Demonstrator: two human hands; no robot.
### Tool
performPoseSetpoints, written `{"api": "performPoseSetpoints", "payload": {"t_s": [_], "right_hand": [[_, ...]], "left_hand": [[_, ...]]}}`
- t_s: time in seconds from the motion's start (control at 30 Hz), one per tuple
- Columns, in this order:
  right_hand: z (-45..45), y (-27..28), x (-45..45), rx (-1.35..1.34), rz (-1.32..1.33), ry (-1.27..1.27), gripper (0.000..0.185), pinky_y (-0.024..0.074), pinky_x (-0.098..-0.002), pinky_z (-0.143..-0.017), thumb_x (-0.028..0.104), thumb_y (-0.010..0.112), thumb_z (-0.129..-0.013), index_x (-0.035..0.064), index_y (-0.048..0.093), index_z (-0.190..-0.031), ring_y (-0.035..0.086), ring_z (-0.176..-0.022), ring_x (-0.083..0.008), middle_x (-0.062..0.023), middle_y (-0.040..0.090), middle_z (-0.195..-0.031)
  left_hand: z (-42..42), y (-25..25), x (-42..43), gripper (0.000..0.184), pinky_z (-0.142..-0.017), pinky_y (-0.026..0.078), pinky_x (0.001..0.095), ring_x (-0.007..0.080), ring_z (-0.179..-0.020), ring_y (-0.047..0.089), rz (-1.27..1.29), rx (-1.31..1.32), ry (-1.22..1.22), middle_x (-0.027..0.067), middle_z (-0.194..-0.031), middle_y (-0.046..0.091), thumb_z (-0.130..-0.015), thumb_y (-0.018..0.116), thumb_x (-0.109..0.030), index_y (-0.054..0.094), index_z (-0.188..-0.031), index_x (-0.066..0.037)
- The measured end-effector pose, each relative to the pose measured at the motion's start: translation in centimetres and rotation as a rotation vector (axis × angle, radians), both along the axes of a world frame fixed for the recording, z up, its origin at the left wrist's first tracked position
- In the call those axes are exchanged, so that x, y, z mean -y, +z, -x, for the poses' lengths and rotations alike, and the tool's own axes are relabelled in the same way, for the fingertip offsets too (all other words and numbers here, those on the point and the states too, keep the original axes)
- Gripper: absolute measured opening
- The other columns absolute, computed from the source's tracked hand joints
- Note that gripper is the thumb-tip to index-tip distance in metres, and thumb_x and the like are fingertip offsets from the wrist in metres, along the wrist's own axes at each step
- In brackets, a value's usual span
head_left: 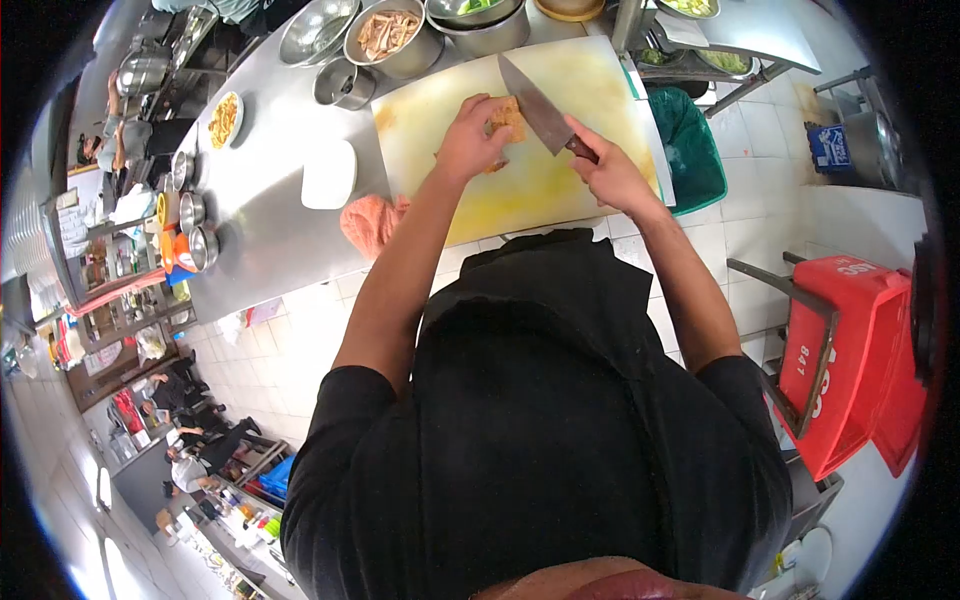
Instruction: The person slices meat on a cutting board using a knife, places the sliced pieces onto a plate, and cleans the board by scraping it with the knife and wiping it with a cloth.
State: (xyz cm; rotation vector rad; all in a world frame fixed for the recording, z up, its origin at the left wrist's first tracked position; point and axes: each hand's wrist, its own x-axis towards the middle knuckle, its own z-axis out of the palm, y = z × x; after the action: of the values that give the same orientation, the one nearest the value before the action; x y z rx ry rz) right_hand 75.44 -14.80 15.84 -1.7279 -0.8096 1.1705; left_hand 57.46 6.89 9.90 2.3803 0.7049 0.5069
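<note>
My right hand [614, 178] is closed round the dark handle of a broad kitchen knife [536, 105], its blade pointing away and to the left over the cutting board [455, 205]. Beside the blade, my left hand [472, 135] grips a golden-brown, crusty block of food [508, 120], possibly roast pork. The fingers hide part of it. A smaller brown bit [496, 167] lies on the board just below that hand. Yellowish stains mark the white board.
A pink cloth [370, 224] and a white tray [329, 174] lie left of the board. Behind it stand a metal pot of sliced food [390, 36] and several steel bowls. A green bin [690, 150] and a red crate [830, 350] are at right. People work at far left.
</note>
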Motion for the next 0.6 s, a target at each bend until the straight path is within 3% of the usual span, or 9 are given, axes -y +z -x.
{"api": "performPoseSetpoints", "payload": {"t_s": [0.13,0.33,0.43,0.6], "right_hand": [[-1.3,-3.1,0.2,0.247,-0.133,0.114,0.069,0.0509,-0.0280,-0.085,0.004,0.060,-0.099,0.0228,0.043,-0.163,0.057,-0.090,-0.0124,-0.0033,0.068,-0.111],[0.6,-3.8,-1.5,0.258,-0.139,0.066,0.067,0.0497,-0.0303,-0.103,0.002,0.060,-0.099,0.0206,0.044,-0.162,0.066,-0.112,-0.0191,-0.0141,0.071,-0.129],[0.8,-3.9,-1.9,0.292,-0.148,0.060,0.067,0.0483,-0.0326,-0.108,0.002,0.060,-0.099,0.0209,0.044,-0.161,0.067,-0.123,-0.0235,-0.0181,0.069,-0.136],[2.1,-0.1,-2.3,0.420,-0.121,0.011,0.063,0.0509,-0.0355,-0.105,0.008,0.059,-0.102,0.0228,0.044,-0.161,0.071,-0.117,-0.0303,-0.0214,0.072,-0.128]], "left_hand": [[-0.3,-1.9,-0.4,0.053,-0.105,0.055,0.0428,0.0361,-0.127,0.062,-0.023,0.014,-0.050,0.0176,-0.146,0.056,-0.088,0.076,-0.027,0.066,-0.137,-0.013],[0.9,-0.5,0.1,0.052,-0.094,0.060,0.0405,0.0335,-0.108,0.071,-0.022,0.029,0.030,0.0176,-0.146,0.056,-0.089,0.076,-0.026,0.065,-0.136,-0.007],[1.2,-0.1,-0.1,0.052,-0.092,0.060,0.0397,0.0324,-0.100,0.073,-0.022,0.019,-0.004,0.0181,-0.146,0.056,-0.090,0.075,-0.027,0.063,-0.135,-0.005],[1.0,-0.6,-0.2,0.050,-0.098,0.056,0.0436,0.0368,-0.113,0.068,-0.042,0.030,0.023,0.0189,-0.138,0.061,-0.089,0.075,-0.024,0.063,-0.134,-0.006]]}}
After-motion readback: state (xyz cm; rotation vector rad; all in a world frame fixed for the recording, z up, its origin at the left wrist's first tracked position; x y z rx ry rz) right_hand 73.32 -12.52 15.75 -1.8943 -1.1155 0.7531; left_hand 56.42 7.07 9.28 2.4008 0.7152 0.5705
